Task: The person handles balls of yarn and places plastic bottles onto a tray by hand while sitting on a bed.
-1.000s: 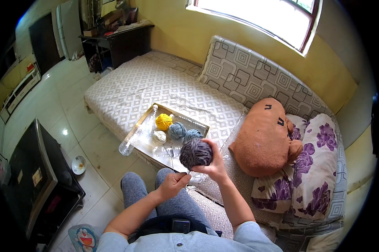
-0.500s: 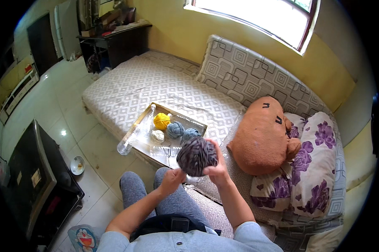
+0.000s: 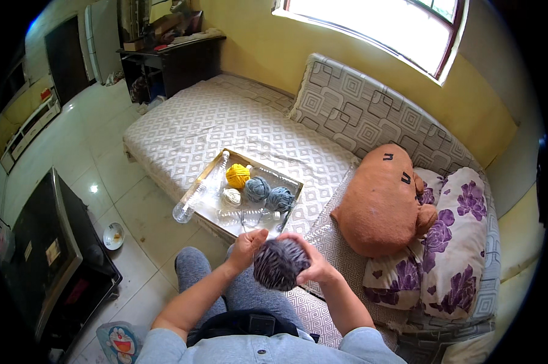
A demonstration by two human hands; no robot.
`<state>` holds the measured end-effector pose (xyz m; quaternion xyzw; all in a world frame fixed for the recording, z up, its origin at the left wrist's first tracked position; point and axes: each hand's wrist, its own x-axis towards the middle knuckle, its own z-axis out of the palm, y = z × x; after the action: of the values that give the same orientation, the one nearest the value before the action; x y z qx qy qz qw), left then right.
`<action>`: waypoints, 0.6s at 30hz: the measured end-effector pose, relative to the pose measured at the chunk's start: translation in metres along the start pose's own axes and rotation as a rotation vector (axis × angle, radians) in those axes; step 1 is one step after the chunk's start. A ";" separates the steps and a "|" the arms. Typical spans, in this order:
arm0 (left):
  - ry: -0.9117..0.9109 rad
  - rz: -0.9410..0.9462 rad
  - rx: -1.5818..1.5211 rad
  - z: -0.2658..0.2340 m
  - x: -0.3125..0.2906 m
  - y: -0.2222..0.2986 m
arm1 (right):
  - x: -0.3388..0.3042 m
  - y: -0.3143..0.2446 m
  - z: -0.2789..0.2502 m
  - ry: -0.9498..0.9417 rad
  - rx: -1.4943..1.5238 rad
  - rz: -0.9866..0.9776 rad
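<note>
Yarn ball, dark and streaked, is grasped by the right hand, with fingers and thumb spread around its right side; it is held above the lap. The left hand is curled close by its upper left; whether a strand is pinched there cannot be told. To judge by the pose, the ball is being turned or wound between the hands. For the next move, a secure grasp at the right and free fingers at the left seem to be called for.

Just ahead, a tray is set on the couch; in it, a yellow ball, a cream ball and two blue-grey balls are grouped. Farther right, a brown plush toy is laid against flowered cushions.
</note>
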<state>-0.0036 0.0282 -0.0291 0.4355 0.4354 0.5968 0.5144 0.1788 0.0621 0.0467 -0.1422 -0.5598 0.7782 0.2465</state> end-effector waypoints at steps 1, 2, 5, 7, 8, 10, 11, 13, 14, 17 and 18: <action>0.037 0.010 -0.039 0.011 -0.005 -0.001 | 0.004 0.001 -0.004 0.039 0.055 -0.081; 0.075 0.021 -0.075 0.022 -0.012 -0.001 | 0.010 -0.008 0.003 0.112 0.167 -0.170; -0.117 -0.084 0.130 0.014 -0.028 -0.013 | 0.027 -0.015 -0.005 0.345 0.021 -0.304; -0.133 -0.020 0.264 0.014 -0.037 -0.004 | 0.035 -0.005 -0.018 0.426 -0.298 -0.302; -0.158 0.016 0.272 0.013 -0.037 0.007 | 0.034 0.002 -0.024 0.436 -0.446 -0.258; -0.184 0.136 0.262 0.013 -0.029 0.036 | 0.026 0.011 -0.025 0.393 -0.688 -0.191; -0.152 0.139 0.258 0.010 -0.022 0.041 | 0.019 0.009 -0.016 0.329 -0.572 -0.080; -0.093 0.143 0.248 0.001 -0.012 0.045 | 0.008 0.009 -0.012 0.202 -0.522 0.129; -0.071 0.126 0.234 -0.004 -0.006 0.046 | 0.003 0.013 -0.017 0.121 -0.447 0.189; -0.014 0.073 0.176 -0.011 0.008 0.034 | -0.002 0.004 -0.006 -0.061 -0.405 0.154; 0.000 0.058 0.142 -0.011 0.008 0.025 | -0.003 0.003 -0.002 -0.046 -0.222 0.132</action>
<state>-0.0206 0.0334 -0.0067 0.4834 0.4639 0.5791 0.4645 0.1814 0.0614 0.0428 -0.1874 -0.6374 0.7291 0.1646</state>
